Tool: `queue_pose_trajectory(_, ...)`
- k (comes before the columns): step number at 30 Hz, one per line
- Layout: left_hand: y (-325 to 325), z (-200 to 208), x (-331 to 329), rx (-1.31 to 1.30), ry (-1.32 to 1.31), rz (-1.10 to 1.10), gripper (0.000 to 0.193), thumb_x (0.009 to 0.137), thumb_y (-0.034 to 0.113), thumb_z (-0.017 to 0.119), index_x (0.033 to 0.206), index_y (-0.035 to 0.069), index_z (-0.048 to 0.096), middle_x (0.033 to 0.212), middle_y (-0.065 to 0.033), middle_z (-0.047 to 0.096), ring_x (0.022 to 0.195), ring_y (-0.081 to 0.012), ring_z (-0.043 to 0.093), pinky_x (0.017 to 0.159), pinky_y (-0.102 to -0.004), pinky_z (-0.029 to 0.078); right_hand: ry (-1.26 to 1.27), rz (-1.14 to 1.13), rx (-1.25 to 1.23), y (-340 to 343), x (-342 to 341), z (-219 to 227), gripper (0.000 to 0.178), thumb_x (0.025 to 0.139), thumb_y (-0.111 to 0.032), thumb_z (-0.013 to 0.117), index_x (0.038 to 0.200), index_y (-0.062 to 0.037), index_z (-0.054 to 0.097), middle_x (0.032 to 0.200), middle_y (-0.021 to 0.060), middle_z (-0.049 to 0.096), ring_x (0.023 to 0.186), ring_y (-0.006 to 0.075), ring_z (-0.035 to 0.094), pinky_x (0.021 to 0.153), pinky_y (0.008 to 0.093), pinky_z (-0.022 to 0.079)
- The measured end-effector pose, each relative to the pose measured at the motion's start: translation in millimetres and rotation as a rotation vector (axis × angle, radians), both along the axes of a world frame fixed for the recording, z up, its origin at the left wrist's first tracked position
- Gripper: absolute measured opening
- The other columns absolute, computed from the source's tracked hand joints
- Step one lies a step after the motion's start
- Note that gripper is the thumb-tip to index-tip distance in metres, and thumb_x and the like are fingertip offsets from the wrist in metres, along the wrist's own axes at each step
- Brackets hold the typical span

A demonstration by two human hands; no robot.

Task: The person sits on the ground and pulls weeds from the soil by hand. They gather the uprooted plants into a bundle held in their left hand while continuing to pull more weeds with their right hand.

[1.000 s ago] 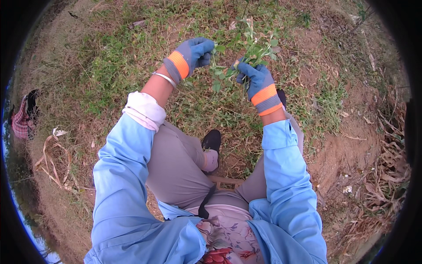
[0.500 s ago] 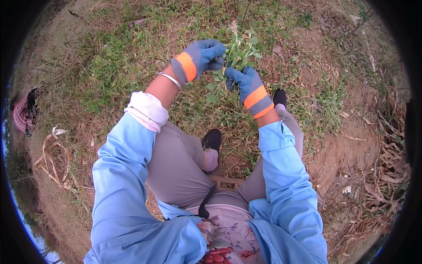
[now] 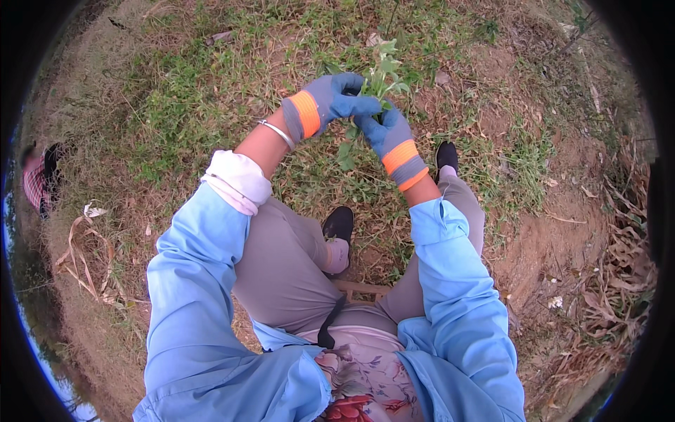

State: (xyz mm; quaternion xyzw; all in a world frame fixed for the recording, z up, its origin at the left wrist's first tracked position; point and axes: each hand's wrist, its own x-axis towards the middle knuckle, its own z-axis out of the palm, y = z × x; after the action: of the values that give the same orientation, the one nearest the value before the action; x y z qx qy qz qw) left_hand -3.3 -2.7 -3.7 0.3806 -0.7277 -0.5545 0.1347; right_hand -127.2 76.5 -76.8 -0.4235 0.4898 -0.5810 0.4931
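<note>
A small bunch of green leafy stems (image 3: 383, 74) stands up between my two gloved hands, in front of me over the grass. My left hand (image 3: 339, 98), in a blue and grey glove with an orange cuff, curls round the bunch from the left. From the right, my right hand (image 3: 387, 132), gloved alike, closes on the lower stems, its thumb near the left fingers. Some leaves (image 3: 346, 153) hang below between the hands. The gloves hide where the stems are gripped.
Grass and low weeds (image 3: 176, 91) cover the ground ahead. My black shoes (image 3: 339, 224) rest on it, near a wooden seat edge (image 3: 362, 290). Dry husks (image 3: 612, 295) lie at the right, a dried stalk (image 3: 84, 246) at the left. Another person (image 3: 36, 179) is at the far left.
My left hand has turned and shifted slightly right and down, its thumb now across the stems. The right hand has dropped a little. The bunch appears narrower and more upright between them.
</note>
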Motion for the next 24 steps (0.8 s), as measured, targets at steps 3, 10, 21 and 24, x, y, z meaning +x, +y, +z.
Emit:
queue_pose_trajectory(3,9,6,-7,-0.136,-0.111,0.011,0.058,0.065,0.034,0.069,0.106,-0.003,0.053,0.092,-0.0103,0.059,0.083,-0.0159,0.056,0.074,-0.0276,0.045,0.133,-0.022,-0.058,-5,5,-17,0.03,0.076,-0.013,0.057,0.104,-0.0037,0.05,0.084,0.0076,0.059,0.076,0.0169,0.055,0.068,0.0291,0.045)
queue_pose_trajectory(10,2,-8,-1,0.141,0.072,0.055,0.042,0.069,0.025,0.068,0.101,-0.001,0.056,0.09,-0.0075,0.06,0.081,-0.0135,0.055,0.074,-0.0264,0.044,0.477,-0.005,-0.032,3,6,-6,0.025,0.076,-0.009,0.056,0.1,-0.0043,0.051,0.094,0.0068,0.056,0.085,0.0136,0.053,0.075,0.0277,0.043)
queue_pose_trajectory(21,6,4,1,0.2,0.134,0.146,0.029,0.07,0.021,0.066,0.092,0.002,0.061,0.081,-0.0034,0.059,0.07,-0.0096,0.052,0.061,-0.0225,0.042,0.411,-0.023,-0.075,9,-4,17,0.033,0.075,-0.028,0.057,0.096,-0.002,0.057,0.084,0.0151,0.059,0.075,0.0277,0.057,0.067,0.035,0.045)
queue_pose_trajectory(24,4,-2,0,0.145,0.214,0.171,0.029,0.07,0.022,0.067,0.092,0.003,0.061,0.075,-0.0014,0.058,0.063,-0.0081,0.05,0.056,-0.022,0.04,0.322,-0.116,-0.061,5,-7,17,0.029,0.076,-0.025,0.058,0.092,-0.0013,0.059,0.081,0.0103,0.059,0.07,0.0197,0.056,0.064,0.0301,0.045)
